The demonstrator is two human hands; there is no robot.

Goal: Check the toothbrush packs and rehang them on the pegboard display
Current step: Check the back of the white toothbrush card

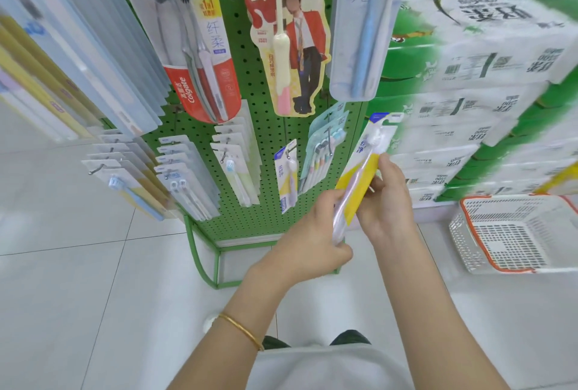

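The yellow toothbrush pack (362, 170) at frame centre, gripped by the left hand (316, 233) and right hand (387, 198), seems mid-check, not yet rehung on the green pegboard (275, 126).

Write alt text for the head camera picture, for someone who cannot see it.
A person's left hand and right hand hold a yellow toothbrush pack tilted in front of a green pegboard display hung with other toothbrush packs. A white basket with an orange rim sits on the tiled floor at right.
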